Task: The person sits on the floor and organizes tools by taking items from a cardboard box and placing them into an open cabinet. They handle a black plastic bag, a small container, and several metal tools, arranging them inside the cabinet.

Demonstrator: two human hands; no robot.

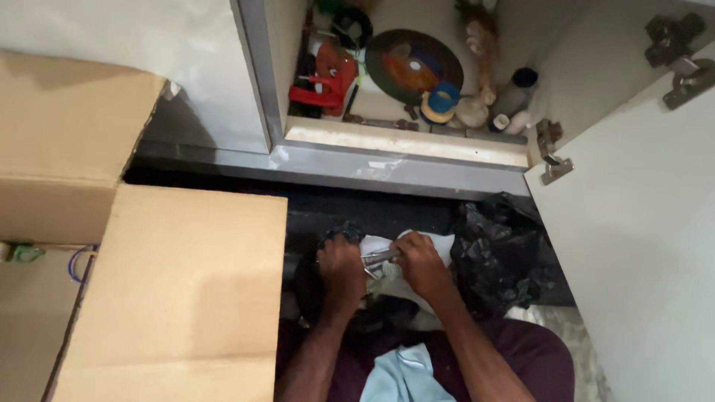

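Your left hand and right hand are both closed on a small metal tool over the white cloth on the floor, before the open cabinet (black bag alongside); the work looks midway, nothing put away yet

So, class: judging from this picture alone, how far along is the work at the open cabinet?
Done: the cabinet door stands open and a black bag lies on the floor. In hand: the left hand and right hand grip a metal tool over white wrapping. Left: tools and discs remain inside.
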